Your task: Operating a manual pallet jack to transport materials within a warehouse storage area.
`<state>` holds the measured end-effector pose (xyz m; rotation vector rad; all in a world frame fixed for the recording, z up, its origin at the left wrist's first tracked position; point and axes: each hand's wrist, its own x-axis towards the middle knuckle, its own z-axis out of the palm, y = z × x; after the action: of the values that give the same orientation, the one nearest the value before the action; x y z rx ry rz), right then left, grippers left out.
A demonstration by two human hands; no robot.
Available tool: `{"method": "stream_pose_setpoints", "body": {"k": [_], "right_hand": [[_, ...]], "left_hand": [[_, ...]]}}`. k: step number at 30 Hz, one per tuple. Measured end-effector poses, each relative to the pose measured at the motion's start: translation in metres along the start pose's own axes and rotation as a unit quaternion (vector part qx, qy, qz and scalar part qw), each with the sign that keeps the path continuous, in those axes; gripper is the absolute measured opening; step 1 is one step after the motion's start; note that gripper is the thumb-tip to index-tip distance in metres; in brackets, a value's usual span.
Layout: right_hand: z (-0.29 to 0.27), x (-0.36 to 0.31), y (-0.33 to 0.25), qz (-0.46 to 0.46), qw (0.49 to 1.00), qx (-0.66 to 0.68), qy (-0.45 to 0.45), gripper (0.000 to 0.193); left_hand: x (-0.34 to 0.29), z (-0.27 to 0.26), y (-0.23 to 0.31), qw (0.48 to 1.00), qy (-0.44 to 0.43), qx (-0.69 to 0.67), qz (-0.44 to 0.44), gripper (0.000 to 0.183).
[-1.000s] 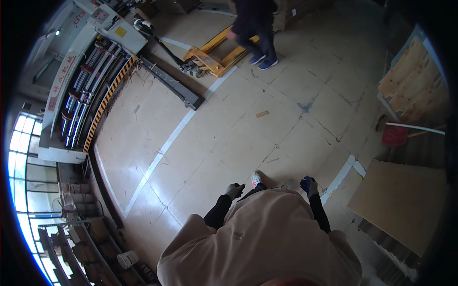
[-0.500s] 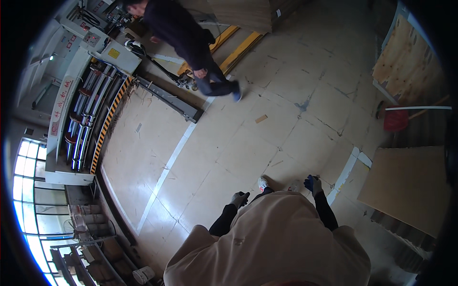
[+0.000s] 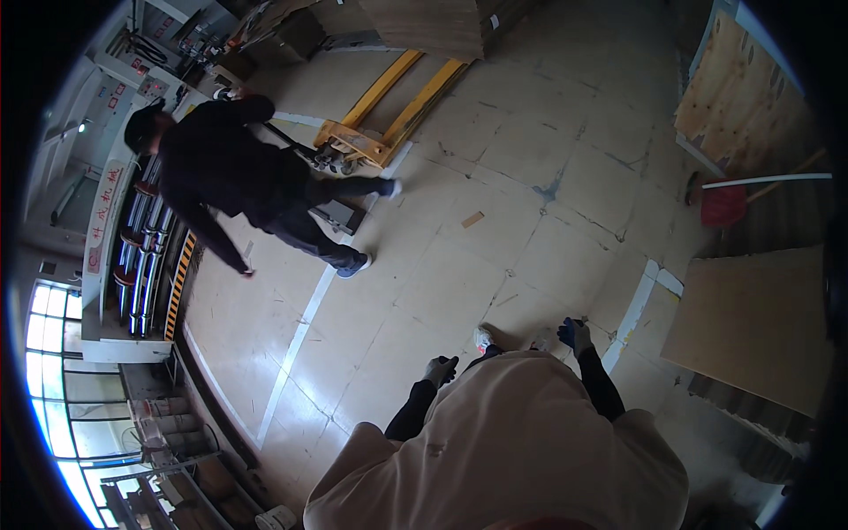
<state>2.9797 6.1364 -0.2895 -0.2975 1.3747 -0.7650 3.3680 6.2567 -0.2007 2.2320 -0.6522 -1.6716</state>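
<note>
My left hand (image 3: pixel 440 371), in a grey glove with dark fingers, hangs in front of my left side. Its fingers are curled in, and no object shows in them. My right hand (image 3: pixel 575 336), in a dark blue and grey glove, is held out by my right side, likewise curled with nothing visible in it. Neither hand touches anything around it. Between them lies the front of my beige garment (image 3: pixel 503 424), with a white shoe (image 3: pixel 482 338) showing just beyond it on the tiled floor (image 3: pixel 424 300).
A co-worker (image 3: pixel 238 168) in dark clothes walks at the far left, beside a machine with steel rollers (image 3: pixel 146 256). Behind stands a yellow pallet jack (image 3: pixel 389 110). Brown board sheets (image 3: pixel 751 327) are stacked at right, near a red dustpan (image 3: pixel 723 205). A cardboard scrap (image 3: pixel 473 219) lies ahead.
The co-worker has moved left and nearer, uncovering more of the pallet jack and now hiding part of the roller machine. My hands keep nearly the same place and curl.
</note>
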Motion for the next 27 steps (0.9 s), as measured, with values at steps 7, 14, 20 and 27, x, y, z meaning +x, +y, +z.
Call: {"method": "stream_pose_setpoints", "body": {"k": [7, 14, 20, 27], "right_hand": [[-0.002, -0.002, 0.003, 0.005, 1.000, 0.007, 0.010, 0.025], [-0.003, 0.002, 0.006, 0.012, 1.000, 0.012, 0.008, 0.023], [-0.003, 0.006, 0.006, 0.015, 1.000, 0.014, -0.004, 0.022], [0.000, 0.001, 0.004, 0.017, 1.000, -0.006, 0.005, 0.026]], "left_hand": [[0.000, 0.002, -0.004, 1.000, -0.004, 0.011, 0.005, 0.037], [0.007, 0.001, -0.010, 1.000, -0.020, -0.009, -0.002, 0.036], [0.008, 0.001, -0.011, 1.000, -0.014, 0.000, 0.001, 0.036], [0.005, 0.001, -0.007, 1.000, -0.012, -0.011, -0.014, 0.036]]}}
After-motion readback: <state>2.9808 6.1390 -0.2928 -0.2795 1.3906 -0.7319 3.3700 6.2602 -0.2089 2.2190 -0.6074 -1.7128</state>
